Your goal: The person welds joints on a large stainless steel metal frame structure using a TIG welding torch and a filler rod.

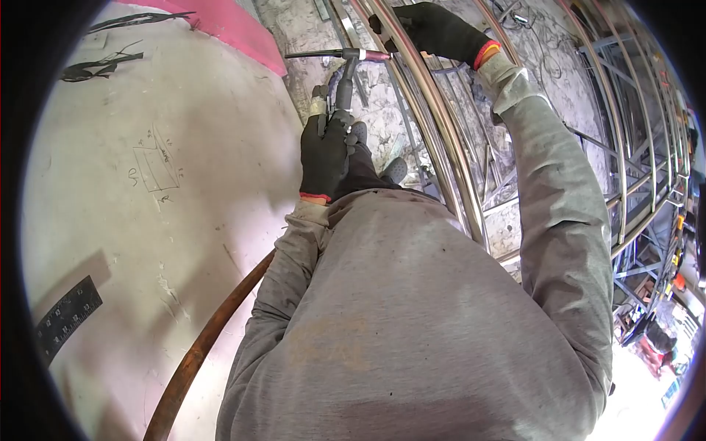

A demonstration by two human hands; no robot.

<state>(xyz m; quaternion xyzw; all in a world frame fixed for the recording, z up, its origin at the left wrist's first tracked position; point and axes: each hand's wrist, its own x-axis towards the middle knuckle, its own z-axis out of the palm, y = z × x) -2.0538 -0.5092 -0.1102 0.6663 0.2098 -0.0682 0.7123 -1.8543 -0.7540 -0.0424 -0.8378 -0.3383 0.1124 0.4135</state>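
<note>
My left hand (323, 151), in a black glove with a red-orange cuff, is closed around the handle of a TIG welding torch (345, 92). The torch's long black back cap points left, and its reddish nozzle end points right toward the metal tubes. My right hand (437, 35), in a matching glove, is wrapped around a shiny metal tube (434, 92) at the top of the view. One fingertip shows on the tube's left side. More tubes run alongside it, slanting down toward my body.
On the left stands a pale surface with a marker sketch (156, 167), a black ruler piece (70, 317) and a pink panel (220, 26). A rusty-brown curved bar (209, 334) passes my left arm. Racked tubes (621, 132) and a person (657, 345) are at right.
</note>
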